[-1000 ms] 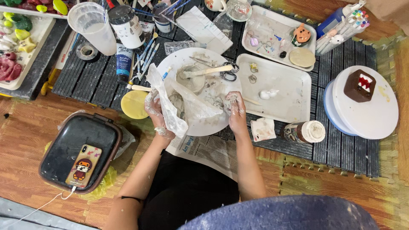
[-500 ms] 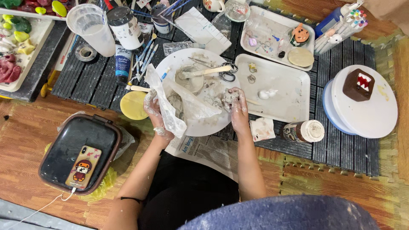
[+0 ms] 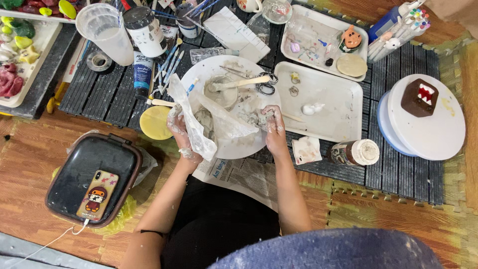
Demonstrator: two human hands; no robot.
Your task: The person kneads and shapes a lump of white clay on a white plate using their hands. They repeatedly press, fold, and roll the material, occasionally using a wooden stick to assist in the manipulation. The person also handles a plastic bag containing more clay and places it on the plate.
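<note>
My left hand (image 3: 181, 132), smeared with grey clay, grips a crumpled clear plastic bag (image 3: 209, 122) that lies over a round white plate (image 3: 249, 144). My right hand (image 3: 271, 124) pinches a lump of grey clay (image 3: 256, 118) at the bag's right edge. On the plate behind the bag sits a small bowl of clay slurry (image 3: 221, 92) with a wooden stick (image 3: 244, 82) across it. Scissors (image 3: 266, 84) lie at the plate's far rim.
A white tray (image 3: 328, 104) with a small white figure lies to the right, and a turntable (image 3: 428, 124) bearing a brown block figure stands beyond it. A black lidded box (image 3: 74, 169) with a phone on it sits at left. Paint tube, brushes, cups and a yellow disc (image 3: 155, 122) crowd the back left.
My right hand has shifted slightly left onto the clay lump. The left hand keeps its hold on the bag.
</note>
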